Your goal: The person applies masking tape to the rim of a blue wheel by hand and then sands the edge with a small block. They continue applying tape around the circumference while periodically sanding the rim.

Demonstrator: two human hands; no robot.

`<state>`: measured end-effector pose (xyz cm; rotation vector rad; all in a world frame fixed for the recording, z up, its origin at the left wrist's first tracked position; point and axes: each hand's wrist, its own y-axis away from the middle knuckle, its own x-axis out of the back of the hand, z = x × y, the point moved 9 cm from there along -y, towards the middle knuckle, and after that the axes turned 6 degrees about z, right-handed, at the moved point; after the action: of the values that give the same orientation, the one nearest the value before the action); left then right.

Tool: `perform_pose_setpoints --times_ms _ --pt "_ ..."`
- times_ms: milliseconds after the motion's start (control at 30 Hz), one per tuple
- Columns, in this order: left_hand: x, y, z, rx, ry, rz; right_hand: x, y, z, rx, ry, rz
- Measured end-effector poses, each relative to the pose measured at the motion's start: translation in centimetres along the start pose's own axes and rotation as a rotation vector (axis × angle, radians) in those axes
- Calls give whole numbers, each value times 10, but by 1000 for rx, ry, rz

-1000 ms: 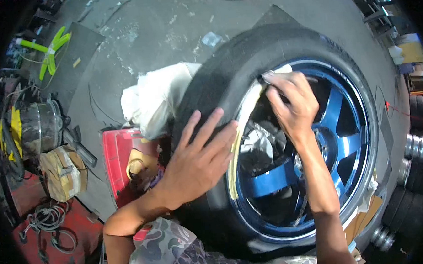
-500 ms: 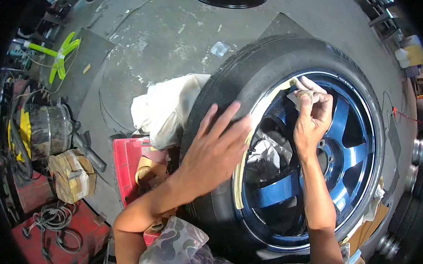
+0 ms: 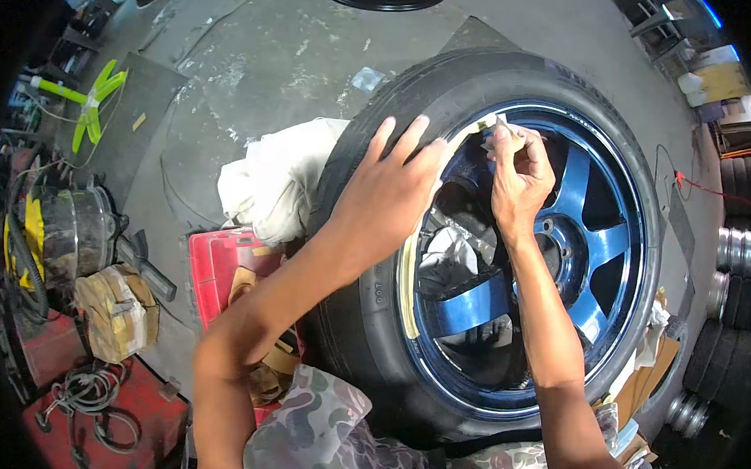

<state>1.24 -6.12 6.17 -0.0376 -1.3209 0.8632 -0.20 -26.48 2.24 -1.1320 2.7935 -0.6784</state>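
A black tyre (image 3: 371, 320) is mounted on a blue multi-spoke wheel (image 3: 473, 310). Pale yellow masking tape (image 3: 409, 284) follows the left and upper-left part of the rim. My left hand (image 3: 390, 191) lies across the tyre sidewall by the tape, fingers spread, its palm side hidden. At the top of the rim, my right hand (image 3: 521, 176) pinches a small folded pale piece (image 3: 493, 135), paper or cloth, close to the upper end of the tape. Between the spokes, crumpled whitish material (image 3: 449, 252) shows.
A white cloth (image 3: 279, 180) and a red bin (image 3: 212, 273) adjoin the tyre's left side. Further left are a metal drum (image 3: 74, 229), a taped cardboard box (image 3: 116, 316) and a coiled cable (image 3: 95, 402) on a red surface. Several tyres (image 3: 726, 360) line the right.
My left hand has moved up along the tyre and is no longer blurred. My right hand stays near the tape's upper end with the pale piece. The whole view has shifted slightly.
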Motion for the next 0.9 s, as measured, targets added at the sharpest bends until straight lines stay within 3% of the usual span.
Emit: perform_pose_setpoints --times_ms 33,100,167,233,600,733,800,833,900 --pt "8 8 6 0 2 0 -1 0 -4 61 58 -28" --pt "12 27 16 -7 -148 -185 -4 1 -12 118 114 -54" --pt "24 45 26 9 -124 -208 -7 4 -10 -57 12 -62" --pt "25 54 28 24 -97 -235 -8 4 -16 -59 -6 -63" --pt "16 23 15 29 -137 -113 -10 5 -9 -55 -142 -65" --pt "17 11 -3 117 -38 24 -13 5 -11 -35 -103 -87" --pt "34 10 -29 419 -6 172 -12 3 -9 -7 -106 -66" --pt "29 15 -41 513 36 132 -10 3 -6 -21 -113 -47" --pt "22 17 -46 519 115 101 -11 2 -8 32 -114 -48"
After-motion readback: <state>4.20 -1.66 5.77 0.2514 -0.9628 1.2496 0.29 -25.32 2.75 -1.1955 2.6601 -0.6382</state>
